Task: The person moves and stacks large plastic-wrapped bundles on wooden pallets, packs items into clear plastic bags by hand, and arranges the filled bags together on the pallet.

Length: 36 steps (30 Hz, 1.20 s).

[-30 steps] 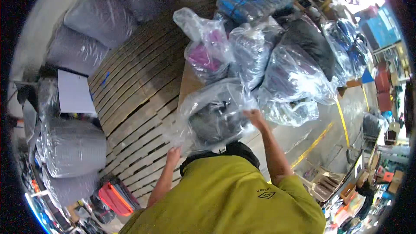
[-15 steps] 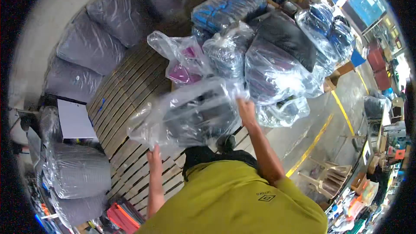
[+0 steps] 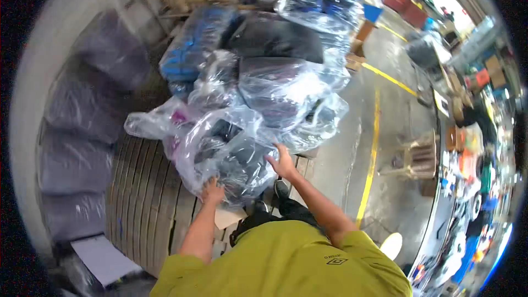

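In front of my legs stands a clear plastic bag [image 3: 242, 168] with dark contents, its loose film bunched up around the top. My left hand [image 3: 213, 191] rests against the near left side of this bag, fingers spread. At its right side is my right hand [image 3: 282, 162], thumb and fingers apart, touching or very close to the film. Another clear bag with purple contents [image 3: 179, 116] leans just behind it on the left.
Wrapped bundles pile up behind, with a black cushion-like piece [image 3: 275, 38] on top and a blue-strapped bundle [image 3: 195, 49] to the left. Wooden slats [image 3: 143, 187] lie underfoot. Grey wrapped bundles [image 3: 77, 159] line the left wall. A yellow floor line [image 3: 374, 154] runs at right.
My view has turned to the right. The dark-filled bag, earlier stretched out sideways between my hands, now stands more upright and bunched. My hands have come closer together and their fingers have opened.
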Available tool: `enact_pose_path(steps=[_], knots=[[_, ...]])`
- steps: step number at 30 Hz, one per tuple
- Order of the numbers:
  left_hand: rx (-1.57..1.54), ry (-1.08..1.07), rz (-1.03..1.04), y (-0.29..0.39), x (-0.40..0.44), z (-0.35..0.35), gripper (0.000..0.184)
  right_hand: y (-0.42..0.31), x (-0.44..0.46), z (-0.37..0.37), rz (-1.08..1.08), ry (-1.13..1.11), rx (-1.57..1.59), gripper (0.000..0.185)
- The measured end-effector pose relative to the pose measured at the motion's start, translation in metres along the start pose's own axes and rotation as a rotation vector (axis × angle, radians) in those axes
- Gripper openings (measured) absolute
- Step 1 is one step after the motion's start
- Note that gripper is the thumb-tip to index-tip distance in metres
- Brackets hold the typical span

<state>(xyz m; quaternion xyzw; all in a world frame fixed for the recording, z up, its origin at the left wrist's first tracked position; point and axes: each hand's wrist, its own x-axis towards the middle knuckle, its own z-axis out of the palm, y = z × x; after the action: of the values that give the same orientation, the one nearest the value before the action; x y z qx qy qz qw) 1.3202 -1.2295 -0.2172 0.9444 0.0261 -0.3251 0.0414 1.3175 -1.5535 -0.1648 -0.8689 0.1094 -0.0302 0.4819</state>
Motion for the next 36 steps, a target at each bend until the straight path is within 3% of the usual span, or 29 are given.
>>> enact_pose_path(steps=[2, 4, 6, 8, 9, 11, 13, 14, 16, 18, 19, 22, 25, 26, 27, 28, 29, 31, 34, 35, 36], knots=[[-0.05, -0.01, -0.114, 0.002, 0.021, -0.006, 0.072, 0.04, -0.055, -0.031, 0.124, -0.039, -0.09, 0.062], [-0.034, 0.014, -0.182, 0.007, 0.03, -0.011, 0.072, 0.094, -0.127, -0.065, 0.417, -0.131, -0.147, 0.052], [-0.038, 0.062, -0.116, -0.001, 0.032, -0.011, 0.073, 0.188, -0.236, -0.082, 0.755, -0.081, -0.299, 0.041], [0.036, 0.051, -0.086, -0.008, 0.04, -0.017, 0.075, 0.368, -0.392, -0.072, 0.734, -0.423, -0.684, 0.03], [-0.012, 0.022, -0.087, -0.006, 0.035, -0.03, 0.081, 0.38, -0.445, -0.081, 0.921, -0.495, -0.669, 0.031], [-0.076, 0.038, -0.014, -0.017, 0.046, -0.028, 0.08, 0.313, -0.492, -0.107, 1.298, -0.263, -0.35, 0.025], [-0.099, 0.056, 0.033, -0.017, 0.043, -0.027, 0.079, 0.323, -0.555, -0.104, 1.124, -0.132, 0.017, 0.023], [-0.095, 0.067, 0.043, -0.012, 0.035, -0.031, 0.077, 0.295, -0.559, -0.104, 1.23, 0.116, 0.432, 0.024], [-0.065, 0.035, 0.023, 0.005, 0.025, -0.037, 0.075, 0.293, -0.554, -0.09, 1.356, 0.059, 0.396, 0.026], [-0.014, -0.043, -0.044, 0.022, 0.019, -0.042, 0.073, 0.295, -0.527, -0.089, 1.311, -0.012, 0.324, 0.03], [0.018, 0.008, -0.053, 0.035, 0.012, -0.042, 0.071, 0.302, -0.511, -0.089, 1.269, -0.033, 0.295, 0.031], [0.199, -0.263, -0.082, 0.063, 0.014, -0.056, 0.07, 0.322, -0.453, -0.098, 1.094, -0.039, 0.172, 0.038], [0.212, -0.166, -0.103, 0.145, -0.036, -0.09, 0.076, 0.345, -0.382, -0.125, 0.914, 0.045, -0.009, 0.044], [0.169, 0.037, 0.072, 0.158, -0.045, -0.081, 0.078, 0.356, -0.341, -0.143, 0.763, -0.238, -0.485, 0.037], [0.125, 0.243, 0.247, 0.167, -0.055, -0.073, 0.08, 0.35, -0.324, -0.162, 0.727, -0.193, -0.451, 0.035], [0.217, 0.468, 0.283, 0.181, -0.063, -0.06, 0.08, 0.34, -0.313, -0.182, 0.685, -0.147, -0.417, 0.035], [0.311, 0.691, 0.315, 0.189, -0.066, -0.048, 0.079, 0.326, -0.3, -0.197, 0.84, 0.101, -0.032, 0.031], [0.306, 0.625, 0.319, 0.178, -0.041, -0.004, 0.069, 0.305, -0.281, -0.219, 1.073, 0.591, 0.763, 0.022], [0.172, 0.256, 0.244, 0.173, -0.012, 0.003, 0.054, 0.304, -0.279, -0.227, 1.138, 0.561, 0.566, 0.02], [0.103, 0.092, 0.21, 0.172, -0.001, -0.002, 0.05, 0.315, -0.292, -0.223, 0.988, 0.42, 0.377, 0.02], [-0.044, 0.229, 0.135, 0.168, 0.005, -0.007, 0.045, 0.348, -0.312, -0.21, 0.88, 0.263, 0.111, 0.021]])
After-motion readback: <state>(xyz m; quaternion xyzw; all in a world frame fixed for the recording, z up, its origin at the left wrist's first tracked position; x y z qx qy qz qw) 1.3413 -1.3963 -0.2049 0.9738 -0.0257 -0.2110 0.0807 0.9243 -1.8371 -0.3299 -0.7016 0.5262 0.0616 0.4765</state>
